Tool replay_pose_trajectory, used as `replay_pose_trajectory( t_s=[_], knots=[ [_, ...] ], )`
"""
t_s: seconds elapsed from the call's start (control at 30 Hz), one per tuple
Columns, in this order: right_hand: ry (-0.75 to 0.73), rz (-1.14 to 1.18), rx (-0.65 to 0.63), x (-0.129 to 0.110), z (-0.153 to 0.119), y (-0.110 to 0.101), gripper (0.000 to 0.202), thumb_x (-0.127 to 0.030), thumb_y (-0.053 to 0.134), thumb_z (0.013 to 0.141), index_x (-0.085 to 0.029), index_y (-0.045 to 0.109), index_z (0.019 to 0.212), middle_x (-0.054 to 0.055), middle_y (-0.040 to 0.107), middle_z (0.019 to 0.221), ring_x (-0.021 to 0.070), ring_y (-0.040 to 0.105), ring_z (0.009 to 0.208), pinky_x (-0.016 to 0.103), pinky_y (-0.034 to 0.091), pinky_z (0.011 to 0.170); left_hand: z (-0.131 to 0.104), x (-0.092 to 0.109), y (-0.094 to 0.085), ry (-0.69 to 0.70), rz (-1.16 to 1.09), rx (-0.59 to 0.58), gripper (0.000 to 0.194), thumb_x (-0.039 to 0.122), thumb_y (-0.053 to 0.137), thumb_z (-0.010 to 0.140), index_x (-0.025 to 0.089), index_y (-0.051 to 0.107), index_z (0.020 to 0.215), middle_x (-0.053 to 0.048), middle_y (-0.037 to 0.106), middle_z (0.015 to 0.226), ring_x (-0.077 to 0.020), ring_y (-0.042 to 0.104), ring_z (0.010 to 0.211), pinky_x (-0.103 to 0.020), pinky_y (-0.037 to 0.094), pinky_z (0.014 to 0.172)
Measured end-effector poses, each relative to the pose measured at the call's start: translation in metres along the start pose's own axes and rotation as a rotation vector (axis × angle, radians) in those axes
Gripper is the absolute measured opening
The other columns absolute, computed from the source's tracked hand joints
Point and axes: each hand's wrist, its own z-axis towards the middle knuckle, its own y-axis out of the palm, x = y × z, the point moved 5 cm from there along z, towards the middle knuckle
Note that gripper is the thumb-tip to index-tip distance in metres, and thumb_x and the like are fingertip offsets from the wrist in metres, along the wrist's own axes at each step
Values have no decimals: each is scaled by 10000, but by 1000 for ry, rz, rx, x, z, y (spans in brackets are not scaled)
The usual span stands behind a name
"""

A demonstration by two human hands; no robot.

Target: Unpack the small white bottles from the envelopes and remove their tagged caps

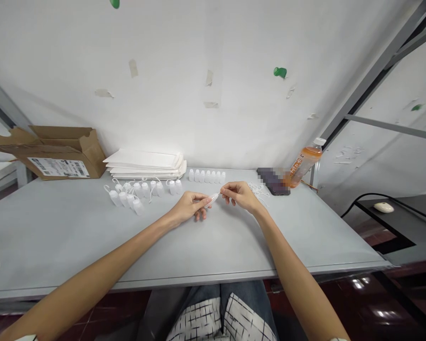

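Note:
Between the thumb and fingers of my left hand (192,207) is a small translucent white plastic bottle (212,201), tilted with its narrow end toward the right. My right hand (238,194) pinches at that narrow end; whatever its fingertips hold is too small to make out. Just right of it lies a pile of loose thin white straps (258,190). To the left stands a group of similar small bottles (137,206), several with looped white straps. Behind my hands, a neat row of bottles without visible straps (208,176) stands near the wall.
An open cardboard box (64,154) sits at the back left, beside a stack of white sheets or envelopes (145,163). At the back right are a dark phone (279,187) and an orange drink bottle (305,163). A computer mouse (383,207) lies on a separate dark surface.

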Motion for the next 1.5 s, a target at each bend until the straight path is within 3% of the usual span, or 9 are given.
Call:
replay_pose_trajectory(
  t_s=[0.17, 0.43, 0.53, 0.77, 0.93, 1.13, 1.33, 1.5],
  knots=[
    [-6, 20, -13, 0, -1, 2, 341, -477, 645, 777, -137, 641, 741, 33, 605, 678, 105, 552, 532, 209, 386, 430, -2, 3, -2, -5, 4, 2, 542, 615, 705, 719, 92, 688, 857, -77, 664, 735, -109, 581, 494, -213, 435, 419],
    [-13, 61, -108, -9, -9, 24, 326, -471, 662, 792, -168, 661, 912, 51, 661, 877, 114, 613, 561, 219, 444, 445, -7, 10, -8, 44, 192, 67, 509, 538, 687, 767, 103, 706, 1032, -45, 644, 642, -133, 587, 539, -218, 430, 455],
    [-3, 78, -135, -10, -9, 28, 325, -471, 677, 779, -156, 672, 856, 55, 671, 846, 116, 610, 573, 222, 459, 459, -8, 9, -6, 28, 225, 54, 500, 531, 667, 785, 100, 710, 1035, -19, 601, 555, -127, 560, 513, -221, 427, 467],
    [26, 128, -133, -9, -9, 27, 334, -461, 684, 775, -131, 686, 825, 42, 638, 689, 140, 617, 590, 248, 509, 492, -9, 11, -3, 37, 229, 14, 482, 524, 655, 800, 118, 723, 1049, -25, 621, 590, -127, 564, 531, -222, 434, 483],
    [6, 113, -143, -9, -10, 28, 331, -454, 661, 787, -131, 700, 848, 56, 657, 732, 171, 651, 681, 294, 566, 563, -9, 11, -4, 32, 241, 23, 469, 526, 643, 808, 119, 729, 1025, -22, 617, 581, -117, 537, 504, -225, 428, 484],
    [-36, -51, -115, -9, -11, 29, 211, -304, 573, 818, -142, 705, 851, 51, 676, 731, 182, 675, 692, 294, 559, 604, -6, 3, -7, 77, 331, 42, 461, 552, 605, 828, 150, 736, 1013, -56, 674, 709, -150, 593, 599, -231, 430, 508],
    [-157, -351, -69, -9, -11, 32, 211, -153, 531, 764, -166, 722, 853, 29, 698, 700, 155, 636, 650, 269, 497, 652, -7, 7, -8, 200, 481, 94, 391, 511, 566, 869, 182, 754, 964, -69, 710, 964, -124, 596, 583, -254, 445, 596],
    [-244, -525, 6, -11, -11, 39, 165, -142, 525, 757, -164, 688, 773, 47, 682, 734, 146, 580, 635, 257, 440, 639, -6, 8, -8, 246, 569, 117, 360, 471, 559, 887, 183, 744, 999, -45, 708, 907, -120, 595, 574, -257, 444, 631]
  ],
)
